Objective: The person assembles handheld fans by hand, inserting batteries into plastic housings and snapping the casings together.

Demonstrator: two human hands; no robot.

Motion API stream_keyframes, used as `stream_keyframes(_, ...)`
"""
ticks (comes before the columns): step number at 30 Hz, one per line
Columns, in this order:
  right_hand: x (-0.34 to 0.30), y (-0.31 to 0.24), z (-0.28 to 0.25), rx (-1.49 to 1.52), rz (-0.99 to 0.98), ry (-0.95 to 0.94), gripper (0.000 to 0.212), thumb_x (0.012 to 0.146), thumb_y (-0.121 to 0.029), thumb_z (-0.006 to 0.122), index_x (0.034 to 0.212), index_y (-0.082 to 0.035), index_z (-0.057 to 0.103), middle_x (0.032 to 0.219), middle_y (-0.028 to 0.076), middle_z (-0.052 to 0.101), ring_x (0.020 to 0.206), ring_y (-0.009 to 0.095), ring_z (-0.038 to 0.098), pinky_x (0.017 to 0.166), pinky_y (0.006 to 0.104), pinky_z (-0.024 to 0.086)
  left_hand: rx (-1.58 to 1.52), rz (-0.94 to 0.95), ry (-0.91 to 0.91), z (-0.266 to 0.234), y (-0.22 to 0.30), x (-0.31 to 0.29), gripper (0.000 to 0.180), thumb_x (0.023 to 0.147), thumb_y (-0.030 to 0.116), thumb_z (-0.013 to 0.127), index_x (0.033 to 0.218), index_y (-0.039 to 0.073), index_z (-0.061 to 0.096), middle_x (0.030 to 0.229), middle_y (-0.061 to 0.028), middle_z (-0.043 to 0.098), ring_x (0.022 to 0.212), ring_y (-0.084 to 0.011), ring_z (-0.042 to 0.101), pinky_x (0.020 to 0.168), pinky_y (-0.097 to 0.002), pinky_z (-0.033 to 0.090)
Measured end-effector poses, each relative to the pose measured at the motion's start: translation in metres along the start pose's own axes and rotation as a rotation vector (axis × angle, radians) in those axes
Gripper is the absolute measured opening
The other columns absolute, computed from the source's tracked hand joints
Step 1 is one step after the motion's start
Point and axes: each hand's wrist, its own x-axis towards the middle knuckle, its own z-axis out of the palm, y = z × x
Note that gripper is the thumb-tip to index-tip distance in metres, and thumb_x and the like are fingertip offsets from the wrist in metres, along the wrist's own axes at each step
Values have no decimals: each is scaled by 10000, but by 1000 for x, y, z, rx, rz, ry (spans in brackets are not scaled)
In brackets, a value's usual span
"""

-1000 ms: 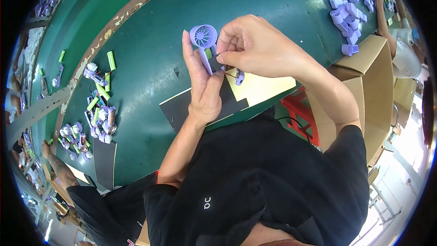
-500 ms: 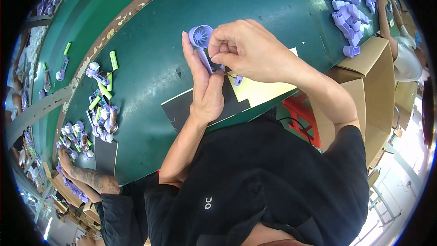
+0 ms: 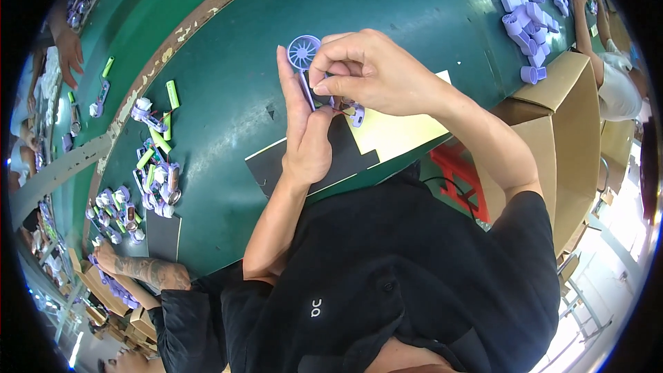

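Note:
My left hand (image 3: pixel 307 145) holds a light purple plastic fan housing (image 3: pixel 303 52), its round spoked end pointing away from me. The housing's handle lies along the palm and fingers, with the thumb beside it. Over the handle, my right hand (image 3: pixel 380 72) is closed, thumb against curled fingers; what it pinches is hidden. A small purple part (image 3: pixel 358 116) with a dark slot hangs by thin wires below the right hand, near the left thumb. Beneath the hands lie a black sheet (image 3: pixel 276 164) and a pale yellow sheet (image 3: pixel 404 135) at the table's near edge.
Purple housings (image 3: pixel 528 31) are heaped at the far right, near an open cardboard box (image 3: pixel 559 124). Wired assemblies with green battery cells (image 3: pixel 157 179) lie at the left. A co-worker's tattooed forearm (image 3: pixel 148 271) reaches in there. A red stool (image 3: pixel 459 179) stands below the table.
The small purple part has swung slightly, showing more of itself. My right hand has shifted slightly left over the housing. Another person's hand has appeared at the upper left.

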Motion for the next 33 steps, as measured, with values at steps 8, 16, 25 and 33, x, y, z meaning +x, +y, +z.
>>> stream_keyframes(8,-1,2,12,-103,-130,73,54,917,4,693,947,46,703,844,63,610,675,116,596,593,281,512,150,37,17,-2,-1,-4,930,870,24,385,1637,2,-139,1594,-214,297,1395,-285,402,1167,-362,327)
stream_keyframes(16,-7,16,19,-157,-187,283,56,884,-5,746,935,12,762,735,15,612,586,74,496,517,276,421,434,207,13,-5,-7,-4,778,976,46,370,1619,-86,-47,1624,-294,280,1507,-386,318,1236,-412,233)
stream_keyframes(25,-4,39,33,40,-140,339,40,891,-14,754,919,4,774,736,8,629,602,42,499,550,259,428,664,238,73,-7,-6,2,707,1013,-41,372,1634,-56,34,1441,-277,513,1214,-357,610,1029,-409,479)
stream_keyframes(33,-15,25,39,-328,-393,412,292,869,15,732,1159,-24,721,933,88,687,682,181,631,636,308,510,-24,137,48,0,3,2,752,1026,-10,372,1669,60,-11,1317,-107,540,1053,-157,577,952,-307,499)
